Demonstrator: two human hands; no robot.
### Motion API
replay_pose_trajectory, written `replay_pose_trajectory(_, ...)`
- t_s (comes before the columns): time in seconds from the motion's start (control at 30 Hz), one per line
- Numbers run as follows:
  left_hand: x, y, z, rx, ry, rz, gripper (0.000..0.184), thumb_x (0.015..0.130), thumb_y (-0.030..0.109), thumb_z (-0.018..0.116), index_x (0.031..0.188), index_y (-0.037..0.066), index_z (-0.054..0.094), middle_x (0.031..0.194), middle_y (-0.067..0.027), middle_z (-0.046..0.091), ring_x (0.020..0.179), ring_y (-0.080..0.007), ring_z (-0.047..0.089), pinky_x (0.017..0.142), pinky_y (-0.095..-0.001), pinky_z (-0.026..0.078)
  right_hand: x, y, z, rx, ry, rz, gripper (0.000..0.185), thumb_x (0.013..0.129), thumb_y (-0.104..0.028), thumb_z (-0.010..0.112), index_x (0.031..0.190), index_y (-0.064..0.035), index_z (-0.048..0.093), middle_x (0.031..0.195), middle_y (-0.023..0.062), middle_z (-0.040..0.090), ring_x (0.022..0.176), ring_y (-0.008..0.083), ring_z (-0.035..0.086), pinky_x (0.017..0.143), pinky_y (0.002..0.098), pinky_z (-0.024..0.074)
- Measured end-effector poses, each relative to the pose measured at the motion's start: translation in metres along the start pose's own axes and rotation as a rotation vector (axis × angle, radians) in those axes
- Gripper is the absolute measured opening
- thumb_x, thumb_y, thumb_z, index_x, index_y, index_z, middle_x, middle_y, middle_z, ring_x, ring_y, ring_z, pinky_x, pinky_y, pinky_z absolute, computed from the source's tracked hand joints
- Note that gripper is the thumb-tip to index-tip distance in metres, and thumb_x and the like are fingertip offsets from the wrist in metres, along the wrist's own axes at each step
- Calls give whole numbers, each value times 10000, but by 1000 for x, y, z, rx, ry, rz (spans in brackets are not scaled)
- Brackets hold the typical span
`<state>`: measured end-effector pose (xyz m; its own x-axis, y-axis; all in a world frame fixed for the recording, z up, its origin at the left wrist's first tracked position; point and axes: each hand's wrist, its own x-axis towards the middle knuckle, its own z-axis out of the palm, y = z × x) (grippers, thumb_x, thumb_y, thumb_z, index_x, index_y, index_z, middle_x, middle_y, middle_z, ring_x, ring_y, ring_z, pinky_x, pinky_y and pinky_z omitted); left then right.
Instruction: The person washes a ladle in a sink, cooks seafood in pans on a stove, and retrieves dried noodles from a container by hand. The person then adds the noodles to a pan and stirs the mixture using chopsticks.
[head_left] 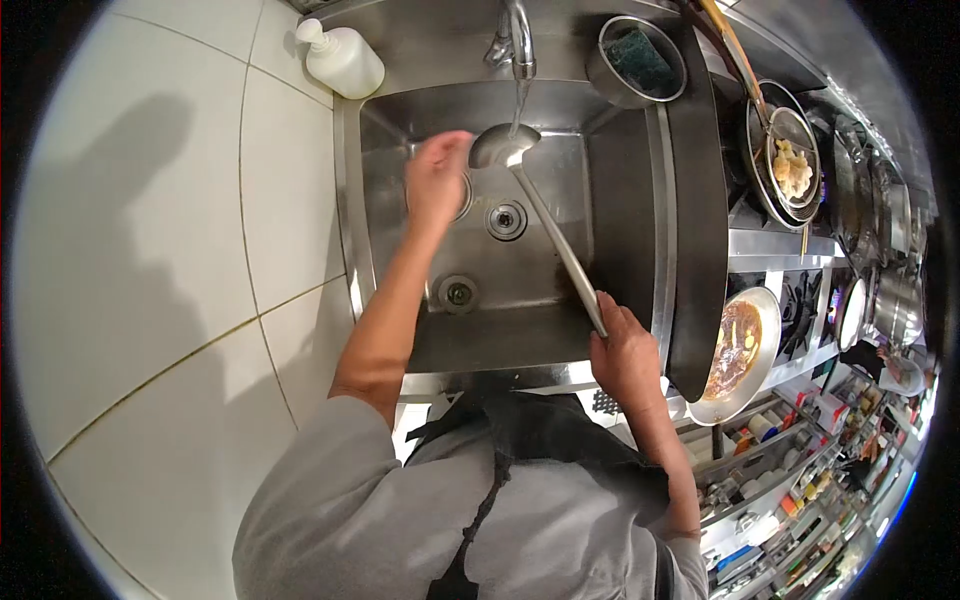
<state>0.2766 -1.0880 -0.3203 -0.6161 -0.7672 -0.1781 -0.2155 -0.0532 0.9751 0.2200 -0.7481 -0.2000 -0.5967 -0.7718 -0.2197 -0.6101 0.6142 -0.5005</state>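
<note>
My right hand [625,350] is wrapped round the lower end of a long metal ladle [557,240], which slants across the sink [625,200]. The ladle's bowl is under the faucet [522,50], and a thin stream of water runs into it. Just left of the bowl is my left hand [438,175], its fingers loosely apart and a little blurred. I see nothing in that hand, and I cannot tell whether its fingertips touch the bowl. A drain [506,220] lies below the ladle, and a second round drain fitting [458,293] sits nearer to me.
A white pump bottle [345,62] stands at the sink's back left corner. At the back right is a metal pot [620,85] holding a dark green scouring pad [642,62]. Right of a metal divider [695,220] are a strainer with pale food [792,170] and a pan of brown sauce [738,340].
</note>
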Motion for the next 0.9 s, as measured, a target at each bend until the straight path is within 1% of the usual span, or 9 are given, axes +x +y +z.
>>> replay_pose_trajectory(0.07, -7, 9, 25, 553, -133, 501, 361, 1032, 333, 606, 1327, 132, 663, 1304, -143, 684, 1180, -298, 659, 997, -398, 505, -6, 0, 4, 4, 11, -22, 590, 829, -32, 657, 1403, -39, 522, 949, 201, 652, 789, 426, 681, 693, 504, 576)
replay_pose_trajectory(0.17, 13, 14, 52, 1035, -29, 913, 411, 1005, 369, 599, 1290, 85, 685, 1201, -124, 729, 1153, -347, 663, 1018, -435, 502, -15, -7, -7, -31, -1, -38, 591, 834, -31, 655, 1410, -43, 522, 937, 185, 650, 753, 403, 680, 659, 489, 575)
replay_pose_trajectory(0.27, 62, 26, 58, 777, -468, 236, 533, 995, 529, 583, 1362, 146, 647, 1224, -153, 718, 1125, -355, 681, 1003, -434, 504, -27, -6, -17, -86, -2, -43, 588, 842, -29, 649, 1416, -51, 525, 926, 170, 649, 720, 377, 679, 622, 476, 570)
replay_pose_trajectory(0.4, 108, 17, 67, 313, -760, -284, 599, 944, 596, 639, 1292, 111, 689, 1106, -121, 744, 1008, -260, 717, 887, -396, 556, -39, 3, -25, -125, 43, -27, 589, 849, -20, 638, 1427, -59, 530, 913, 159, 641, 691, 366, 669, 599, 473, 561)
replay_pose_trajectory(0.53, 112, -1, 77, -495, -506, -879, 425, 958, 545, 648, 1112, 161, 746, 1038, -66, 737, 831, -219, 691, 663, -367, 553, -42, 9, -22, -172, 81, 25, 604, 850, -4, 628, 1442, -66, 526, 905, 161, 620, 671, 368, 652, 595, 472, 554)
replay_pose_trajectory(0.57, 100, -7, 82, -721, -347, -873, 305, 971, 472, 651, 1050, 187, 722, 958, -29, 720, 769, -193, 671, 583, -340, 523, -41, 8, -24, -171, 83, 27, 608, 849, -3, 628, 1445, -59, 521, 905, 163, 616, 672, 369, 650, 597, 474, 554)
replay_pose_trajectory(0.7, 89, -91, 91, -1379, -337, -848, 179, 984, 340, 636, 1044, 174, 666, 869, -22, 670, 813, -165, 687, 593, -316, 520, -30, 1, -25, -163, 96, 41, 615, 850, -5, 633, 1451, -26, 503, 916, 180, 608, 690, 379, 652, 620, 480, 559)
replay_pose_trajectory(0.8, 26, -39, 117, -739, -304, -822, 284, 946, 359, 695, 1082, 110, 667, 953, -59, 707, 859, -193, 700, 676, -326, 515, -32, -1, -24, -132, 75, 137, 603, 855, -10, 638, 1441, 7, 496, 948, 205, 619, 759, 406, 669, 682, 492, 573)
replay_pose_trajectory(0.9, -23, -28, 136, 562, -135, 109, 416, 899, 389, 750, 1099, 32, 674, 1040, -144, 733, 933, -249, 708, 784, -368, 529, -44, 10, -20, 118, 59, 242, 595, 841, -58, 686, 1410, 0, 521, 1015, 253, 655, 909, 458, 671, 794, 505, 560)
